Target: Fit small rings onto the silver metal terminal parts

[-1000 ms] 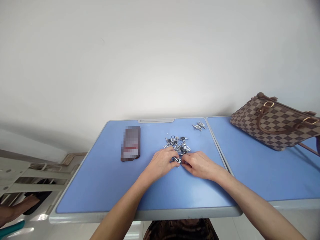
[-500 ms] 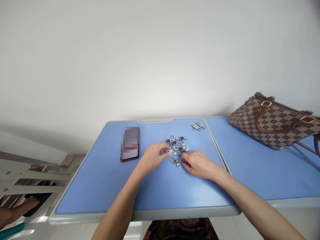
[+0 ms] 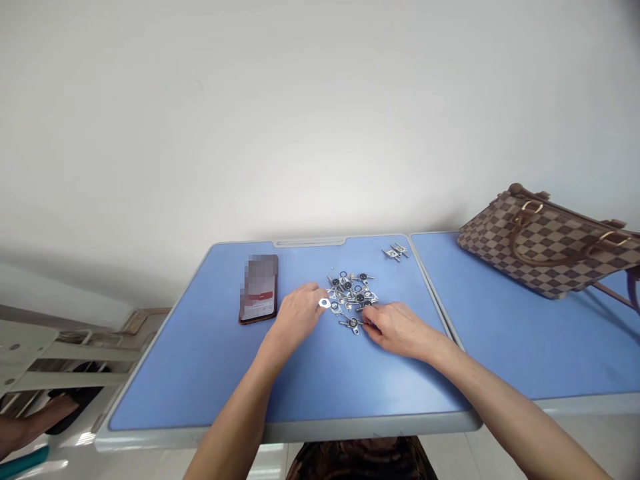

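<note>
A heap of small metal parts and black rings (image 3: 353, 289) lies on the blue table (image 3: 210, 373). My left hand (image 3: 296, 313) sits at the heap's left edge with its fingertips pinched on a small silver washer-like plate (image 3: 325, 303). My right hand (image 3: 397, 329) rests on the table just right of the heap, fingers curled onto a metal bracket piece (image 3: 353, 323) at its near edge.
A dark phone (image 3: 259, 289) lies left of the heap. A few more metal pieces (image 3: 396, 251) lie near the far right corner. A brown checkered handbag (image 3: 550, 243) stands on the adjoining blue table at right. Someone's foot (image 3: 30, 419) shows low left.
My left hand let go of the bracket piece, moved left and back, and now pinches a small silver plate. My right hand has stayed on the bracket piece.
</note>
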`<control>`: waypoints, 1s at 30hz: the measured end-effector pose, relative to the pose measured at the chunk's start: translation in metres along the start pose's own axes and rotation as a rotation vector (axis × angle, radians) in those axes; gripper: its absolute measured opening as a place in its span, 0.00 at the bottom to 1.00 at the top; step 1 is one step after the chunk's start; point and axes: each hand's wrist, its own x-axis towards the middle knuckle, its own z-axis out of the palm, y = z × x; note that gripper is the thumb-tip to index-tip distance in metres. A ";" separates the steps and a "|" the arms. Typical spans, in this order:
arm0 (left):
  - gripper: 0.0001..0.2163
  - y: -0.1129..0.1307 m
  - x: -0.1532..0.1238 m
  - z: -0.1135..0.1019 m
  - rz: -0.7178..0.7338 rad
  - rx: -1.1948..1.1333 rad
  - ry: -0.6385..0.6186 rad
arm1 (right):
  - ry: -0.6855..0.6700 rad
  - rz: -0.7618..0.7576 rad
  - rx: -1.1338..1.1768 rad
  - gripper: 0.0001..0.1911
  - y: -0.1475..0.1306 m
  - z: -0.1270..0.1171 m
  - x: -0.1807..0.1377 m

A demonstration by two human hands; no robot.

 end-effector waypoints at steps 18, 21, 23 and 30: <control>0.10 0.020 -0.001 0.019 0.374 -0.293 0.014 | 0.023 -0.012 -0.008 0.07 0.002 0.005 -0.001; 0.07 0.024 0.000 0.024 0.361 -0.256 -0.008 | 0.018 -0.009 -0.004 0.07 0.002 0.005 0.000; 0.06 0.024 0.001 0.024 0.352 -0.264 -0.013 | 0.016 -0.012 0.000 0.07 0.002 0.005 0.000; 0.07 0.021 0.000 0.017 0.302 -0.350 -0.034 | -0.001 -0.009 0.000 0.06 0.001 0.003 0.000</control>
